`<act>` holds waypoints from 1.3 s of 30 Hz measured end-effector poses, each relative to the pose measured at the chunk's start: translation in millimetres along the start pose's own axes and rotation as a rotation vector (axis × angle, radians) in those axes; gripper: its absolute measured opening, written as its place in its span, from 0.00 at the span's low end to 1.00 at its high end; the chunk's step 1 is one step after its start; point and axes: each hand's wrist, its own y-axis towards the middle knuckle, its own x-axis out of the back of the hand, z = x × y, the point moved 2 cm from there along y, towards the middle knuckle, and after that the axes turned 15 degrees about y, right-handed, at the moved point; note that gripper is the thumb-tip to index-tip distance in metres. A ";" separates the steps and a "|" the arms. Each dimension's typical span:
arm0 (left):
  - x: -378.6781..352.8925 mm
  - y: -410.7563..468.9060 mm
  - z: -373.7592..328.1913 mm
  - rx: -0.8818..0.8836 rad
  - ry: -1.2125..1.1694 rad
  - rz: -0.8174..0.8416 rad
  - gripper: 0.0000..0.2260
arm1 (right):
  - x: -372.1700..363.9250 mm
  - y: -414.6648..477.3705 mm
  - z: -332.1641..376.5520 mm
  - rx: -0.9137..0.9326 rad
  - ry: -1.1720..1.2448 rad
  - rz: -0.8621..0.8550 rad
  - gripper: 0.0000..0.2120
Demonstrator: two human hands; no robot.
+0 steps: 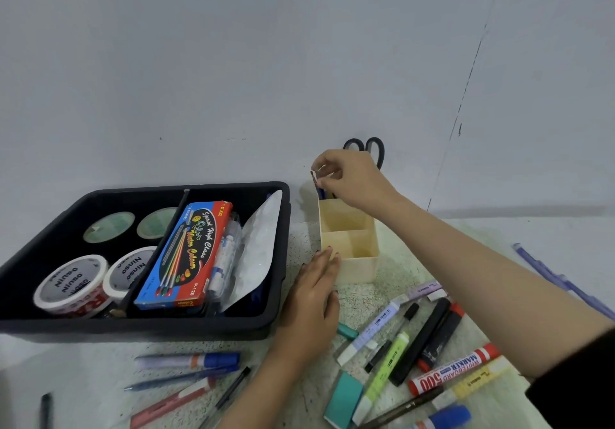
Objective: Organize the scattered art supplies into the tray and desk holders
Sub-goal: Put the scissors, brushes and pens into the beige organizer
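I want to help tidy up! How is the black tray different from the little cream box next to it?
The black tray is dark, wide and low; the cream holder is pale, narrow and taller. The tray holds tape rolls and a paint box; the holder's near compartments look empty. Both sit on the table, open on top.

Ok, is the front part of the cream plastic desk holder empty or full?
Empty: the cream plastic desk holder shows bare inner walls in front; blue pens stand at its far end.
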 end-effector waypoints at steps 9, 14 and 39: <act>2.1 0.9 2.0 -0.028 -0.003 -0.001 0.27 | 0.0 -4.2 -0.4 0.010 -0.036 0.013 0.10; 0.8 0.8 3.2 -0.026 -0.001 0.009 0.27 | -6.1 -1.2 -2.1 -0.022 0.044 -0.040 0.16; 7.9 0.5 -11.0 0.068 0.014 0.073 0.26 | 45.2 -87.3 -9.1 0.098 -0.158 -0.014 0.07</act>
